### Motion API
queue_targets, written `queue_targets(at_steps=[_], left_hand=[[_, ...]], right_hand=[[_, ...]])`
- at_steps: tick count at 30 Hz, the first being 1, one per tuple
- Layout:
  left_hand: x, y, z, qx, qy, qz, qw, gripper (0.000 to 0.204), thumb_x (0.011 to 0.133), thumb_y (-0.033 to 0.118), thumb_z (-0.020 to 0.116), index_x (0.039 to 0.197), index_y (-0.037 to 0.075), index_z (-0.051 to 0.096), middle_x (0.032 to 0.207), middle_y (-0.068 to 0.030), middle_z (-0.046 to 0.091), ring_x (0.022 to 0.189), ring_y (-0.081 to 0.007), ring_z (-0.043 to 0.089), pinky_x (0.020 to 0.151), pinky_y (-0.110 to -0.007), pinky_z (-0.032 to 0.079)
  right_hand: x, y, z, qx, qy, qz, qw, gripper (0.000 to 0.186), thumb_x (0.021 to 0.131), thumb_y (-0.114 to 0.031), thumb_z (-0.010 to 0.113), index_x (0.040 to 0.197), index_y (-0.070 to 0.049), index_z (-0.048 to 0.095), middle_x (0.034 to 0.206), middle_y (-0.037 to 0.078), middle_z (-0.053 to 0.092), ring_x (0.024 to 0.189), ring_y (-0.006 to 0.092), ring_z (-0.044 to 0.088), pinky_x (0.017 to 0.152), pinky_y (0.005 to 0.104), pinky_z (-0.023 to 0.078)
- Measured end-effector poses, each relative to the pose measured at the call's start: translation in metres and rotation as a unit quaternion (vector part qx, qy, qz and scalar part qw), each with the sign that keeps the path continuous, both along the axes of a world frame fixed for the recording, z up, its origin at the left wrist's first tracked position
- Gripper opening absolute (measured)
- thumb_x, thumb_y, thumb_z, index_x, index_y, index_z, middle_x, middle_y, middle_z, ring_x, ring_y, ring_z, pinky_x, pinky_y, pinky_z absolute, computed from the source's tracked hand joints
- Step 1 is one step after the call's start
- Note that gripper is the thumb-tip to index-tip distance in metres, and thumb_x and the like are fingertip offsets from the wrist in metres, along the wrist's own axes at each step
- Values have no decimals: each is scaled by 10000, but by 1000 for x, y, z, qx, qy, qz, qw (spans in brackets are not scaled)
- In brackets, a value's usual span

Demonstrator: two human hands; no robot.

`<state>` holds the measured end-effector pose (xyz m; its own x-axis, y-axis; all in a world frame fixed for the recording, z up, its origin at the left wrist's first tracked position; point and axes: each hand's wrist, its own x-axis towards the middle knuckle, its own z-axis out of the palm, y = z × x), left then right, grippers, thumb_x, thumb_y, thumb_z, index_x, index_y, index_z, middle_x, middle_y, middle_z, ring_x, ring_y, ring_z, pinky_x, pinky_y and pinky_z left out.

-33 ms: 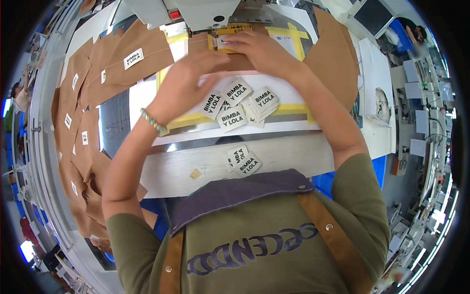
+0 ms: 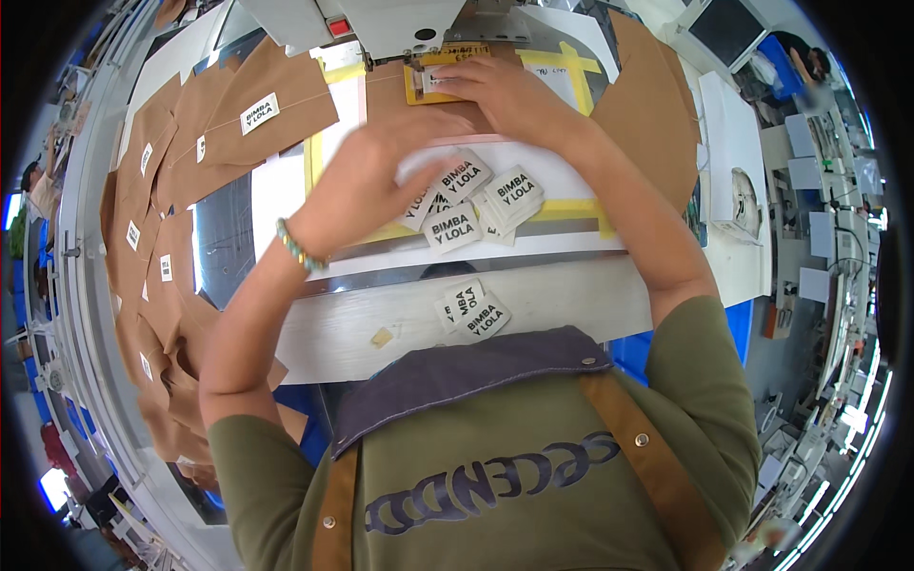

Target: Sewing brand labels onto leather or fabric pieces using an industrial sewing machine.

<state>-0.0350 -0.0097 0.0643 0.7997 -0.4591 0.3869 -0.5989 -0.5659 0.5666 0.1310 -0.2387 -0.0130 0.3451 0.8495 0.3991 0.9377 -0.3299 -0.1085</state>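
My left hand (image 2: 379, 171), slightly motion-blurred, is open, with thumb apart, over the left edge of a pile of printed white labels (image 2: 512, 195) and the lower part of a brown piece (image 2: 390, 100). My right hand (image 2: 519, 109) lies with extended fingers on a small white label (image 2: 430, 81) within a yellow template (image 2: 415, 96) on that brown piece, just under the sewing machine's head (image 2: 390, 29). Its fingertips are close to the presser area. A smaller group of labels (image 2: 481, 314) lies nearer my body on the pale table edge (image 2: 352, 314).
Overlapping brown pieces (image 2: 224, 95), some with white labels, cover the left side. More brown pieces (image 2: 647, 124) are at the right, beside a white box (image 2: 733, 152) and a monitor (image 2: 719, 33). Blue bins (image 2: 728, 338) sit below the table. Other people appear at both far edges.
My left hand has shifted slightly down and to the right, more over the labels, and is more blurred. My right hand is in nearly the same place.
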Motion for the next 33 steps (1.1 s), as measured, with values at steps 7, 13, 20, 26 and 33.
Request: queue_targets(at_steps=[7, 13, 20, 26, 33], left_hand=[[-71, -55, 31, -15, 2, -271, 962, 368, 936, 123, 772, 1293, 34, 744, 1369, -122, 734, 1271, -328, 698, 1048, -444, 575], [-86, -57, -29, 162, -167, -271, 934, 370, 932, 128, 671, 1280, 17, 731, 1504, -127, 651, 1377, -311, 619, 1092, -416, 546], [-102, -54, -51, 200, -158, -275, 927, 363, 958, 151, 676, 1296, 25, 724, 1502, -131, 646, 1327, -283, 627, 1086, -385, 538], [-113, -57, -50, 224, -163, -241, 930, 370, 970, 167, 669, 1312, 32, 708, 1506, -125, 632, 1327, -269, 627, 1073, -370, 539], [-121, -58, -42, 277, -169, -220, 920, 408, 947, 170, 665, 1323, 14, 690, 1449, -110, 646, 1307, -257, 633, 1028, -348, 555]], right_hand=[[-4, 1, 2, -15, 10, -36, 999, 480, 972, -15, 523, 1368, -158, 754, 1476, -4, 695, 1366, 225, 612, 1113, 399, 545], [-3, 5, 5, -24, 16, -29, 999, 468, 971, -24, 530, 1363, -142, 756, 1486, 12, 693, 1384, 246, 601, 1154, 410, 517], [4, 9, 2, -5, 25, -31, 999, 486, 934, 47, 558, 1372, -90, 720, 1496, 50, 674, 1393, 294, 584, 1175, 434, 496], [13, 13, 2, -13, 34, -36, 999, 491, 949, 31, 548, 1406, -74, 695, 1501, 57, 669, 1405, 289, 579, 1189, 425, 490], [6, 7, 1, -34, 15, -46, 998, 447, 1024, -40, 543, 1452, -75, 669, 1571, 67, 613, 1424, 296, 563, 1207, 419, 470]])
